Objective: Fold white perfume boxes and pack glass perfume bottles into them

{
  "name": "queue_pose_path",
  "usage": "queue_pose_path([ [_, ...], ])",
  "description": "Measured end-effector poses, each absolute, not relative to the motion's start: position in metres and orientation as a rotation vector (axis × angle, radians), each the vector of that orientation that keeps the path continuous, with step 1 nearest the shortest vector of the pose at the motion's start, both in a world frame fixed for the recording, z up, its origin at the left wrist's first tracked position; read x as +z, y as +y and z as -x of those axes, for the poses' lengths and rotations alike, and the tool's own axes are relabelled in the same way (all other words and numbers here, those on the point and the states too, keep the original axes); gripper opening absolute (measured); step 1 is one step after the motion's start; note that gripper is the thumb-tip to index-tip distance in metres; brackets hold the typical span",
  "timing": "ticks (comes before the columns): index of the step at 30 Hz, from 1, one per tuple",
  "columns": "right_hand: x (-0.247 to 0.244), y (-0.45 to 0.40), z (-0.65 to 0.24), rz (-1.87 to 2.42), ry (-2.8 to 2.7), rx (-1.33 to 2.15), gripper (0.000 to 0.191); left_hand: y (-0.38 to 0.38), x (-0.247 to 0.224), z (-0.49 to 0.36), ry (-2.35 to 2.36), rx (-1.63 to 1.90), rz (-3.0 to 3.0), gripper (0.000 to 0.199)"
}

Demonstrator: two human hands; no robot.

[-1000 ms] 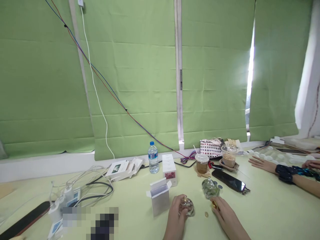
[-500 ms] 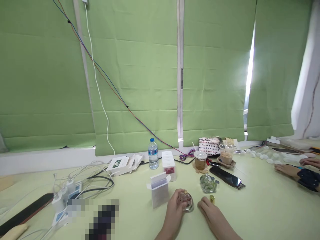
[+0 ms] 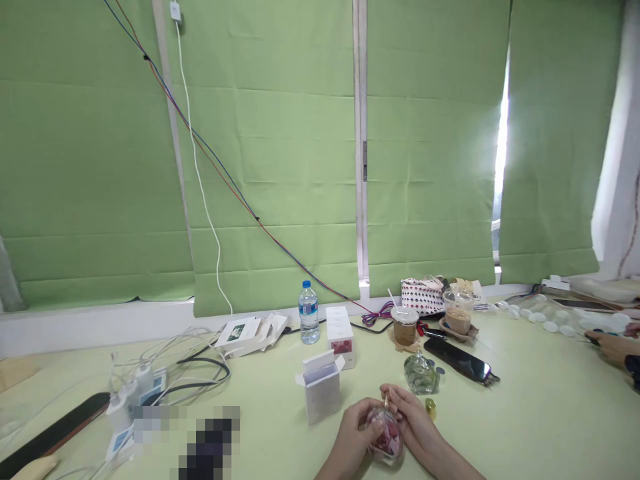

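Observation:
My left hand [image 3: 356, 432] is wrapped round a clear glass perfume bottle [image 3: 387, 441] with pinkish-red showing in it, tilted over the table. At the bottle's neck, the fingers of my right hand [image 3: 411, 415] close on its narrow top; the fingertips partly hide what they pinch. A small gold cap [image 3: 431, 408] lies on the table just beyond my right hand. Behind it stands a second glass bottle [image 3: 421, 375], greenish inside. To the left of my hands, an open white carton [image 3: 321, 395] stands upright with its flaps raised.
A closed white box [image 3: 340, 337] and a water bottle [image 3: 309, 313] stand further back. Two drink cups [image 3: 405, 327], a black phone [image 3: 460, 361] and a patterned pouch [image 3: 423, 295] are at right. Cables and a power strip [image 3: 123, 437] spread leftward. Another person's hand [image 3: 616, 350] is far right.
My left hand has brought the perfume bottle nearer and turned it. My right hand has moved from beside the gold cap to the bottle's neck. The other person's hand has shifted right.

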State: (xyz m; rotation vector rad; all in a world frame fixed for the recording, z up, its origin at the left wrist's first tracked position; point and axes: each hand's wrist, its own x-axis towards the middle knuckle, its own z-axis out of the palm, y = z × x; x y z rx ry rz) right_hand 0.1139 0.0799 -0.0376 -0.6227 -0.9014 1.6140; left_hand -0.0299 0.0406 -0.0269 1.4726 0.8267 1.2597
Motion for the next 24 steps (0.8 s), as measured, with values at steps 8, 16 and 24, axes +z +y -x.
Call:
queue_pose_path([
  [8,-0.039,0.081,-0.116,0.605,-0.856,1.642,0.033,0.037,-0.020,0.029,0.838,1.245,-1.466,0.039],
  [16,-0.038,0.078,-0.117,0.637,-0.933,1.578,0.031,0.039,-0.028,0.030,0.875,1.270,-1.428,0.035],
  [24,-0.025,0.073,-0.122,0.718,-1.117,1.406,0.029,0.041,-0.027,0.030,0.842,1.262,-1.406,0.039],
])
